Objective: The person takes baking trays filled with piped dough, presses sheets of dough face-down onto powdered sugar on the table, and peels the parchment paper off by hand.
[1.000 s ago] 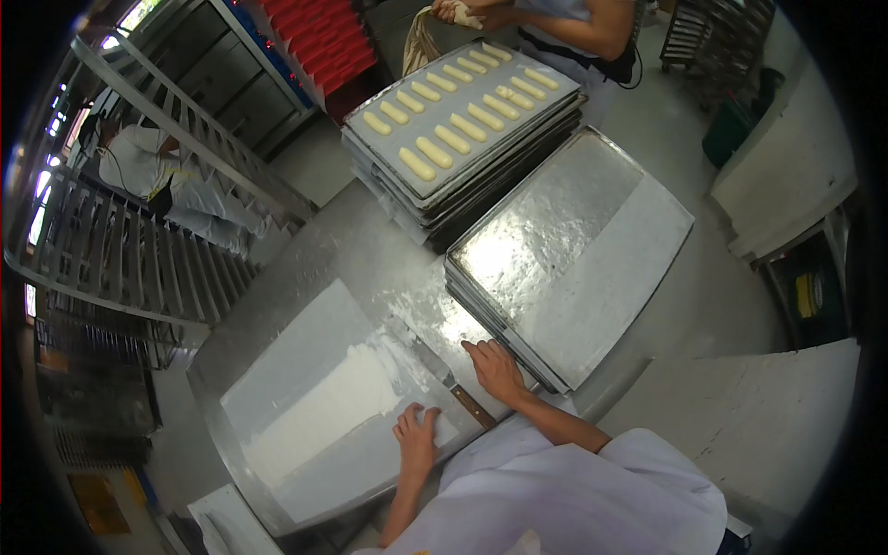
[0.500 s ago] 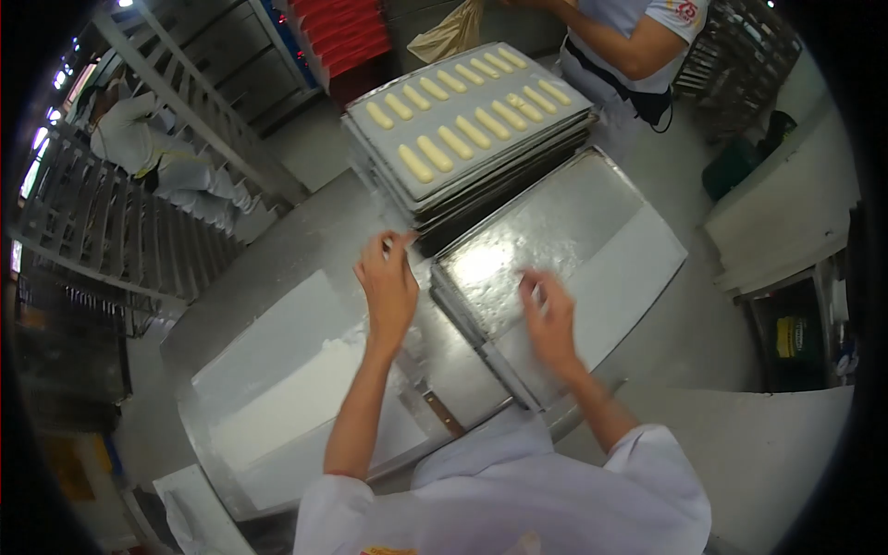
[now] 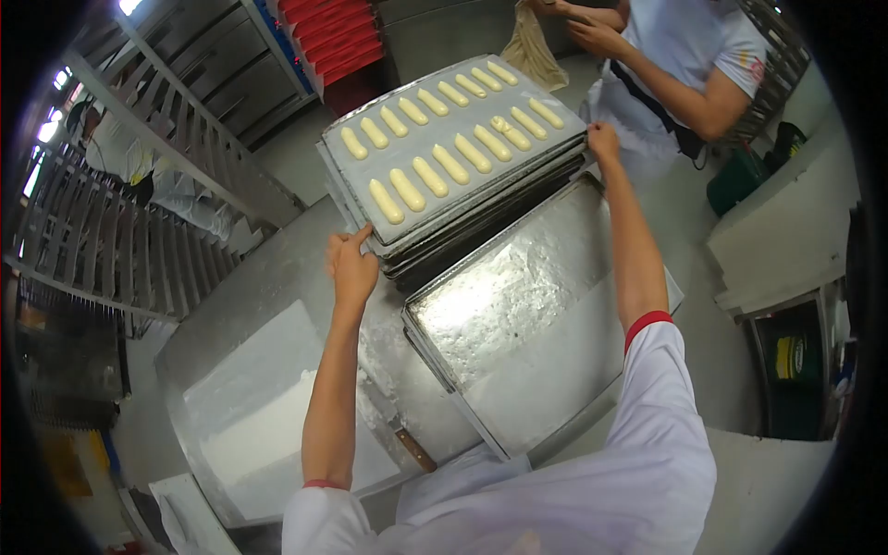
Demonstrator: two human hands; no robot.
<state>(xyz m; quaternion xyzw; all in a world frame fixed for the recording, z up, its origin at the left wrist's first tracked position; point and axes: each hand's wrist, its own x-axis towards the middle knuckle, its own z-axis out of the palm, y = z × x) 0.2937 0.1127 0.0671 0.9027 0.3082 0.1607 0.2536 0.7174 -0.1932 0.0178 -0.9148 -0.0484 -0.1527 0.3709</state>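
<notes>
A baking tray lined with paper tops a stack of trays. Two rows of pale piped batter strips lie on it; one in the front row looks lumpy. My left hand grips the tray's near left corner, thumb side against the rim and the other fingers curled. At the near right corner, my right hand is closed on the edge, its fingertips partly hidden. Nearer to me, below my right forearm, lies another stack of trays, its top one greasy and partly covered by a pale sheet.
A pale sheet bearing a white strip lies on the metal table at left. A wooden-handled tool rests near the front edge. Another person stands at the far right by a hanging cloth. A metal rack stands left.
Both hands have gone from above the table and the nearer trays to the corners of the batter tray. My right arm has stretched far forward. The co-worker's arms have shifted.
</notes>
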